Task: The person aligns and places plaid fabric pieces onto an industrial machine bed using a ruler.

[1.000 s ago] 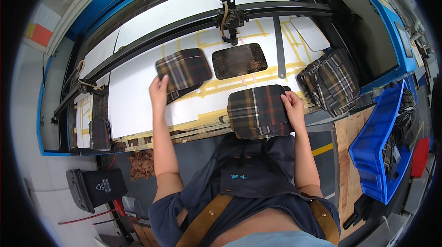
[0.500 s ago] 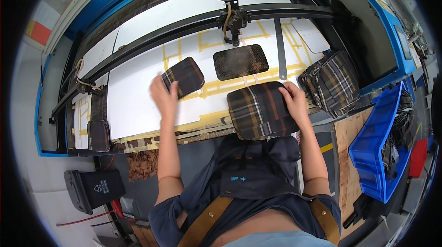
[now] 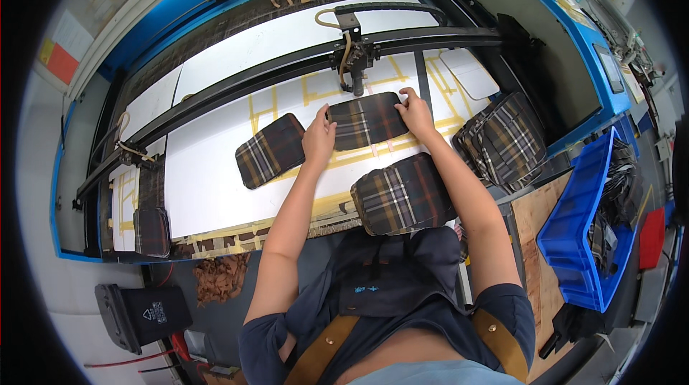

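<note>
A plaid fabric panel (image 3: 366, 121) with rounded corners lies where the white bed has its dark mesh opening. Its left end is pinched by my left hand (image 3: 319, 138), fingers and thumb closed at the edge. At the opposite end my right hand (image 3: 418, 115) grips the upper right corner. Left of my left hand rests another plaid panel (image 3: 271, 151), touched by neither hand. A stack of plaid panels (image 3: 403, 195) sits at the bed's front edge, below my right forearm. Just behind the held panel hangs the machine's black head (image 3: 353, 60).
A black gantry rail (image 3: 251, 78) crosses the bed. More plaid panels (image 3: 502, 142) are piled at the right, with a smaller pile (image 3: 152, 233) at the left front corner. A blue bin (image 3: 574, 241) stands right of a wooden board (image 3: 535, 241); a black bin (image 3: 142, 317) is lower left.
My left hand has let go of the left panel and moved right. My right hand has gone from the front stack up to the far panel. A panel now covers the dark opening.
</note>
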`<state>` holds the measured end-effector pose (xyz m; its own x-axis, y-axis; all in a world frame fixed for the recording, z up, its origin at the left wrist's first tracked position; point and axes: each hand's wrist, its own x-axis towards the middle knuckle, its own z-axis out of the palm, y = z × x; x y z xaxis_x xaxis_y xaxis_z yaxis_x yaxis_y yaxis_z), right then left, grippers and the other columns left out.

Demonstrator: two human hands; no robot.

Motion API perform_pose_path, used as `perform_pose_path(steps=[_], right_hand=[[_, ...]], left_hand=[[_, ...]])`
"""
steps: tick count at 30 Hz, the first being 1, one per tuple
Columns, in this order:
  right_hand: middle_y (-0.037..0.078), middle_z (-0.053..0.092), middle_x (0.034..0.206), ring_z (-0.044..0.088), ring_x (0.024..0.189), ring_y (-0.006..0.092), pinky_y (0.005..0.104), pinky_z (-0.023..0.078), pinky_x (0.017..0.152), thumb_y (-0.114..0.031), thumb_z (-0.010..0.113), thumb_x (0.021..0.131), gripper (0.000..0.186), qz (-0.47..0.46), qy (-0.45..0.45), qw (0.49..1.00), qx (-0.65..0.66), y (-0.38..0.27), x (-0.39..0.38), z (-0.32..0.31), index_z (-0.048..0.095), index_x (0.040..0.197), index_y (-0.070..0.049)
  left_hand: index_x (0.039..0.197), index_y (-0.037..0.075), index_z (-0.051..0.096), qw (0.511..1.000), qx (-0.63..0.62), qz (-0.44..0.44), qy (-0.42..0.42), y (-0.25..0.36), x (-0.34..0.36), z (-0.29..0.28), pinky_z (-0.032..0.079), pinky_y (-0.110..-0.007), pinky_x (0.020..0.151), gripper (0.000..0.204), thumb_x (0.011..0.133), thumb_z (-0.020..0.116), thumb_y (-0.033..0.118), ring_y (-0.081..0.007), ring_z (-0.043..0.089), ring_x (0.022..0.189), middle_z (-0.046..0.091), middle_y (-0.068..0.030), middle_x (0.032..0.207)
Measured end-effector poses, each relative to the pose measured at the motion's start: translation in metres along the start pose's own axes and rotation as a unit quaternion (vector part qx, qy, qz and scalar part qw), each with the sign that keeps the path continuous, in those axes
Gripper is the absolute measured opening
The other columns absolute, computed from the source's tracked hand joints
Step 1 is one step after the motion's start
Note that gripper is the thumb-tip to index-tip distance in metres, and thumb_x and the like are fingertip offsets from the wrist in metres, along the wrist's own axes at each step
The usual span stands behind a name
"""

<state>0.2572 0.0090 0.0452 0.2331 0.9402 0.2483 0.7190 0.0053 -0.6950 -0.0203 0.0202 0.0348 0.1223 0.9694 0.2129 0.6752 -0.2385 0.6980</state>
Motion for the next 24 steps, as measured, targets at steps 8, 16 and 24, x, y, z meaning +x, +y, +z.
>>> perform_pose_path(steps=[8, 16, 24], right_hand=[[0.014, 0.069, 0.082, 0.068, 0.079, 0.0343, 0.0435, 0.052, 0.070, -0.011, 0.073, 0.084, 0.027, -0.014, 0.010, 0.996, -0.092, -0.001, 0.009, 0.008, 0.061, 0.107, -0.005], [0.017, 0.066, 0.095, 0.066, 0.087, 0.0372, 0.0454, 0.054, 0.075, -0.010, 0.070, 0.084, 0.019, -0.060, 0.043, 0.989, -0.132, 0.006, 0.004, 0.006, 0.060, 0.100, -0.004], [0.025, 0.060, 0.107, 0.061, 0.102, 0.0382, 0.0441, 0.057, 0.079, -0.020, 0.069, 0.082, 0.029, 0.034, -0.013, 0.939, -0.342, 0.002, -0.014, -0.033, 0.067, 0.097, 0.005]], left_hand=[[0.110, 0.012, 0.071, 0.998, 0.042, 0.043, 0.033, 0.002, 0.002, 0.006, 0.051, -0.038, 0.068, 0.020, 0.091, 0.066, 0.015, -0.0273, 0.063, 0.075, 0.062, -0.0073, 0.083], [0.105, 0.010, 0.071, 0.987, 0.081, 0.109, 0.084, 0.013, -0.002, 0.003, 0.049, -0.042, 0.082, 0.021, 0.084, 0.070, 0.010, -0.0292, 0.060, 0.099, 0.062, -0.0096, 0.098], [0.105, 0.007, 0.071, 0.968, -0.016, 0.245, -0.044, 0.026, -0.024, 0.011, 0.043, -0.045, 0.097, 0.023, 0.082, 0.072, 0.010, -0.0311, 0.055, 0.114, 0.062, -0.0105, 0.118]])
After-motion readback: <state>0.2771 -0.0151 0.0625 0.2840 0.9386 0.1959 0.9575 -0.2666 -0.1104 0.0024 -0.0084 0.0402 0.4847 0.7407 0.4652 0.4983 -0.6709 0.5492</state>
